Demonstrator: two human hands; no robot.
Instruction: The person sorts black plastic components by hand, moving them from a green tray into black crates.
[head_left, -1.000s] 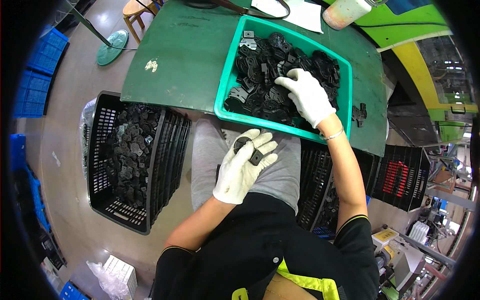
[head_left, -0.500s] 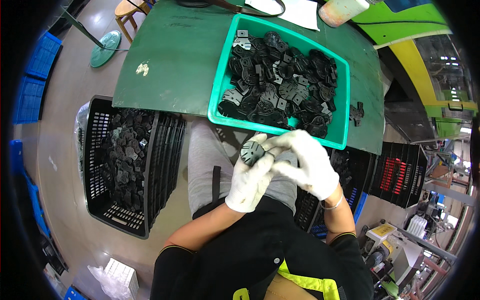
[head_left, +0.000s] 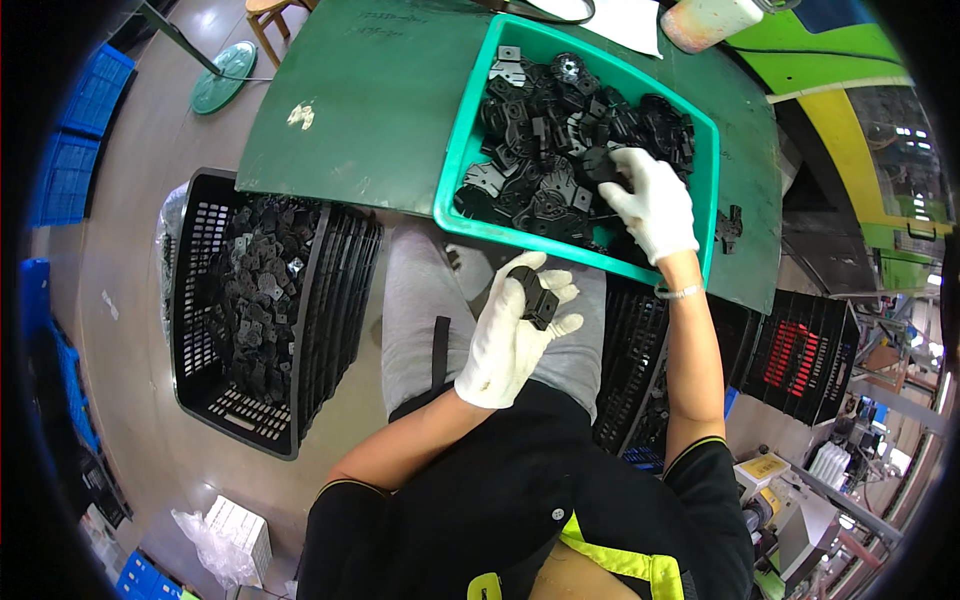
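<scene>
Two gloved hands are at work over a green counter [head_left: 360, 110], seen from just above the person's head. Far left, stacked blue crates [head_left: 75, 150] sit on the floor, and nearer in a black slotted basket [head_left: 335, 300] stands beside the person's knee, partly filled with small black plastic parts [head_left: 255, 300]. A round green stand base [head_left: 225, 78] rests on the floor beyond it. Low down near the person's left elbow lie a white box [head_left: 238, 527] and a crumpled clear bag [head_left: 205, 545].

Over the lap, the left hand [head_left: 515, 335] in its white glove is turned palm up, fingers loosely curled around a black plastic piece [head_left: 535, 295] that rests against the fingertips, just below the near rim of the tray. A teal tray [head_left: 470, 140] sits on the counter's near edge, heaped with more black parts [head_left: 550, 140].

Further right, the right hand [head_left: 655, 205] reaches down into that heap, its fingers bent and closing on a dark part [head_left: 600, 168] among the others. A stray black part [head_left: 728, 225] lies on the counter just beside the tray's right wall. Under the counter on the right stand more black slotted crates [head_left: 800, 350].
</scene>
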